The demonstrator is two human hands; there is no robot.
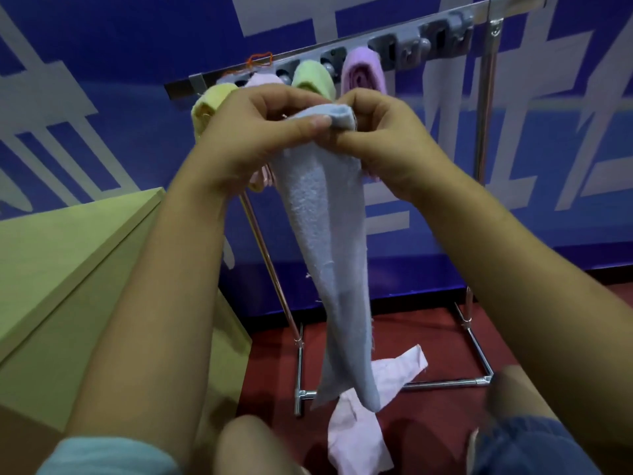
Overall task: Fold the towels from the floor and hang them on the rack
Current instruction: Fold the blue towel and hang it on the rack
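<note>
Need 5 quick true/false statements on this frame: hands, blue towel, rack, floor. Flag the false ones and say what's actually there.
1. Both hands pinch the top end of the blue towel. True: left hand and right hand meet there.
2. The blue towel lies flat on the floor. False: it hangs down from the hands.
3. Four towels hang on the rack. True: yellow towel, pale pink towel, green towel and purple towel.
4. Nothing is left on the floor. False: a pink towel lies there.
5. Every clip on the rack is taken. False: the clips at the right end are free.
</note>
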